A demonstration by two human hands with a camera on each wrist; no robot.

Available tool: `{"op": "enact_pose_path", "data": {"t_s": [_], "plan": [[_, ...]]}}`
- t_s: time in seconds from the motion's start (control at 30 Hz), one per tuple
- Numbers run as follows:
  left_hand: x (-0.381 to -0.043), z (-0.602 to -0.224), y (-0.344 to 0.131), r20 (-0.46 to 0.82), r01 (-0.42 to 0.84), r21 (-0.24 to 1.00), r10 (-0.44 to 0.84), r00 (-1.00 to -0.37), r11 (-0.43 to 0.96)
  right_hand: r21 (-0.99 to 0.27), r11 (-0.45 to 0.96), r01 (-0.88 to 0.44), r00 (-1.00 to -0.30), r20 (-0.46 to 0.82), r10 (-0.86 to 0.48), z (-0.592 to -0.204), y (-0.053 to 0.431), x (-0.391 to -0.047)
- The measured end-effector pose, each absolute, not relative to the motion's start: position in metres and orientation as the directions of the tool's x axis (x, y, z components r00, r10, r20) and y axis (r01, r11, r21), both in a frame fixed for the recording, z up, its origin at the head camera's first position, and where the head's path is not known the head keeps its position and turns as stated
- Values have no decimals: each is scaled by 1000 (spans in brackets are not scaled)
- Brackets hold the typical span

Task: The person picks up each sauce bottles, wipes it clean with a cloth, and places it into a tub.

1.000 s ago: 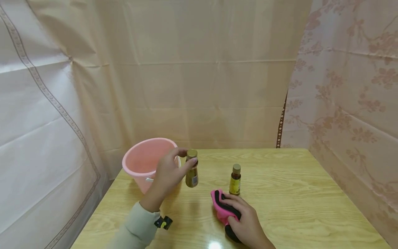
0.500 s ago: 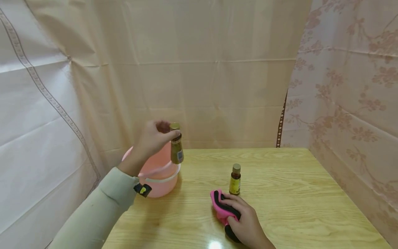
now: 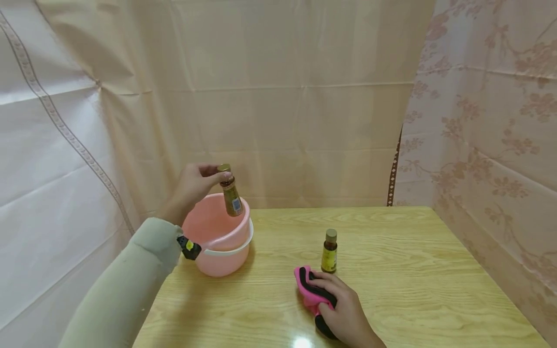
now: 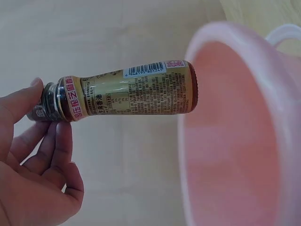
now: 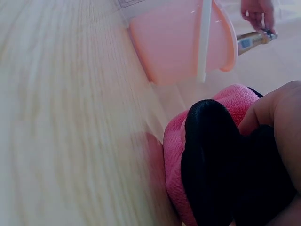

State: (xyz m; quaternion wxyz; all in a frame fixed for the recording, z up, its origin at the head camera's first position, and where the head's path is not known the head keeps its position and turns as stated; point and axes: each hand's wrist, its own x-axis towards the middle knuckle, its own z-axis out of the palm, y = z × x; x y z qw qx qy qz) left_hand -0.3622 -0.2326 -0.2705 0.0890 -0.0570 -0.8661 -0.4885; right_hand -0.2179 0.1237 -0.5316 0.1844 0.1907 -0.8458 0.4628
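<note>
My left hand (image 3: 193, 186) pinches a sesame oil bottle (image 4: 141, 92) by its capped neck. The bottle (image 3: 231, 195) hangs slightly tilted, its base over the mouth of the pink bucket (image 3: 219, 263). In the left wrist view its gold label and barcode show, with the base right at the bucket's rim (image 4: 188, 188). My right hand (image 3: 345, 307) grips a bunched, fuzzy pink-and-black cloth item (image 3: 306, 290) on the table. Part of that item (image 5: 207, 150) is hidden under the fingers. Just beyond the right hand stands a small brown bottle (image 3: 329, 256) with a yellow label.
The bucket stands at the left back of the wooden table (image 3: 413, 270), its white handle (image 3: 235, 249) folded down at the front. A beige curtain (image 3: 283, 106) hangs behind the table, and a floral one (image 3: 500, 145) along the right.
My left hand has raised the sesame oil bottle and carried it left and away, from beside the bucket to over its mouth. The right hand and the cloth item stay where they were.
</note>
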Motion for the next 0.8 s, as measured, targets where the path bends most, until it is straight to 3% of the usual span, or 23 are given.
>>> {"op": "enact_pose_path", "data": {"t_s": [0.43,0.8], "plan": [[-378,-295,-260,-54,-63,896,-33,-998,439,-753,492,-437,-894,421,-150,-530,122,-218],[-390,-315,-275,-245,-263,908,-94,-965,327,-750,492,-441,-893,422,-157,-531,124,-218]]}}
